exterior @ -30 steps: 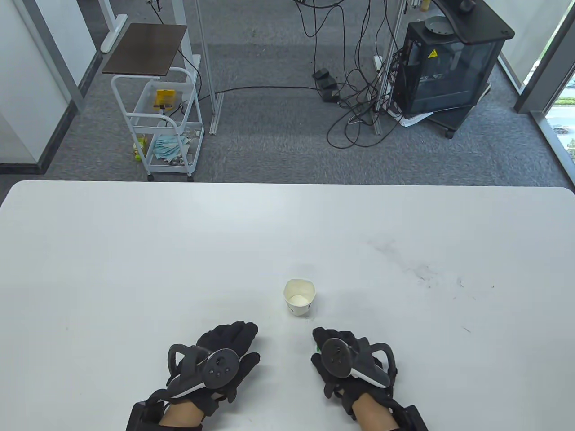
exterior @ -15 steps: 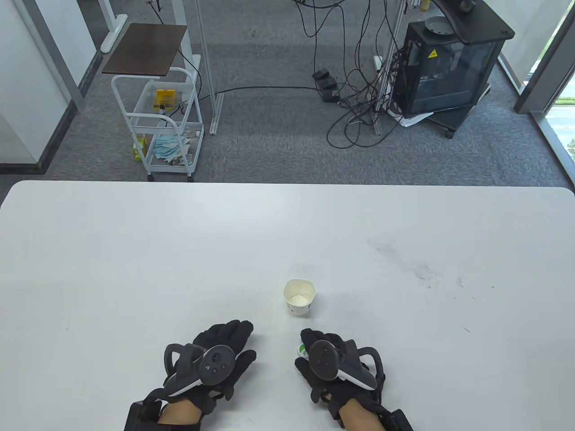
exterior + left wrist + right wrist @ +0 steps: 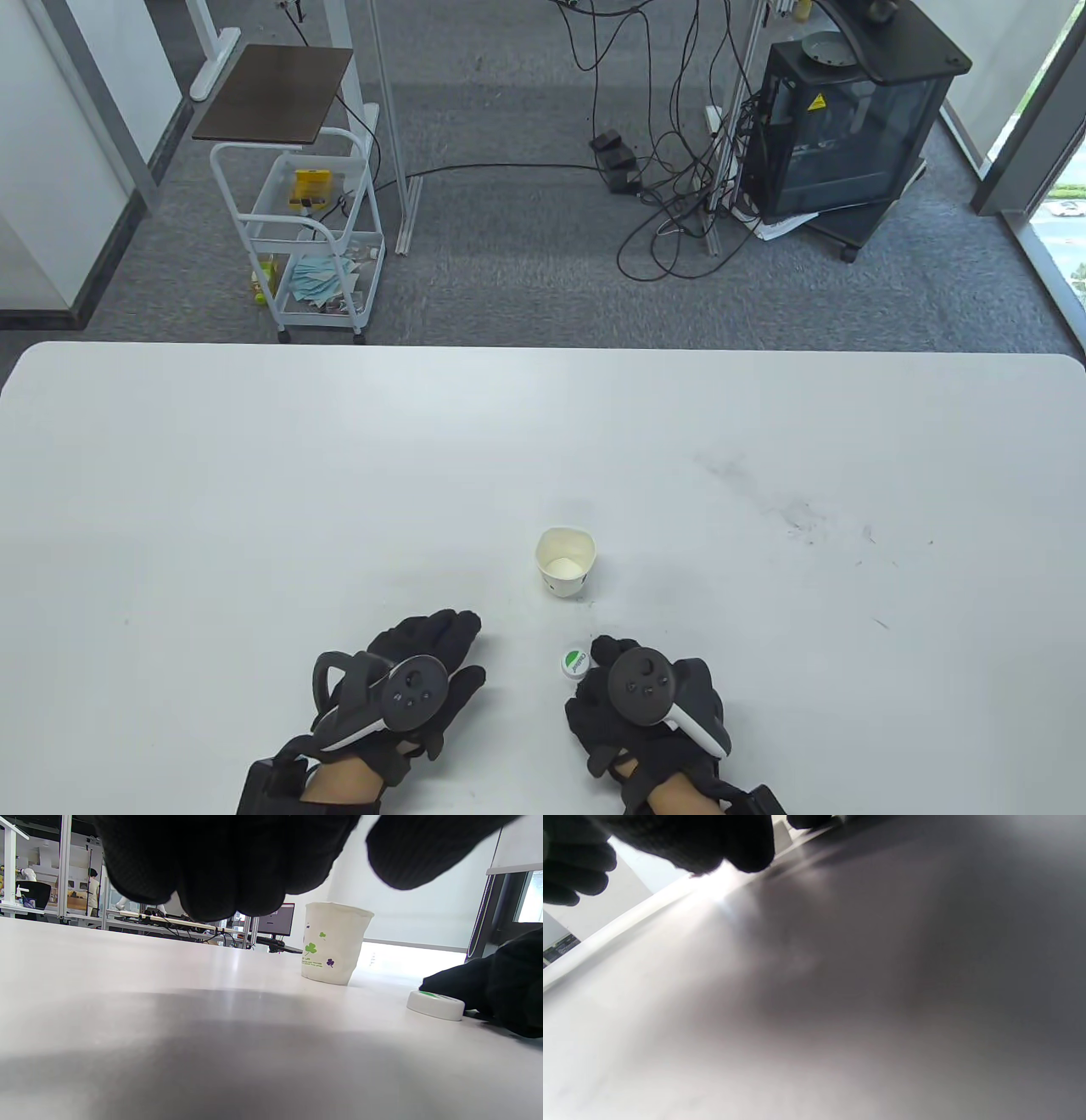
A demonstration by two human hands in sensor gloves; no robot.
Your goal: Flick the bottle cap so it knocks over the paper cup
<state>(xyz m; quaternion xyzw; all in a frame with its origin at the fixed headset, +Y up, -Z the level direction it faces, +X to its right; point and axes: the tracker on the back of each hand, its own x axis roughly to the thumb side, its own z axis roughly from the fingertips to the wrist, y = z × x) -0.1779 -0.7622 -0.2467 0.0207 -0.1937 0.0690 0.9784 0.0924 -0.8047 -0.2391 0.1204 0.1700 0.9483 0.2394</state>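
Fingers [image 3: 604,652] of the right hand [image 3: 645,705] were curled behind the bottle cap [image 3: 575,662], touching or just beside it; exact finger spread not discernible. Since half a second earlier the hand pulled back, uncovering the cap on the table [image 3: 254,475], near the upright paper cup [image 3: 566,562]. Flick looked imminent. Left hand [image 3: 407,679] rested flat left of the cup, fingers together, holding nothing.

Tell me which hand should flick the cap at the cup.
Right. The right hand sits directly behind the bottle cap, fingertips beside it, and the upright paper cup stands just beyond the cap. The left hand rests on the table off to the side, apart from the cap.
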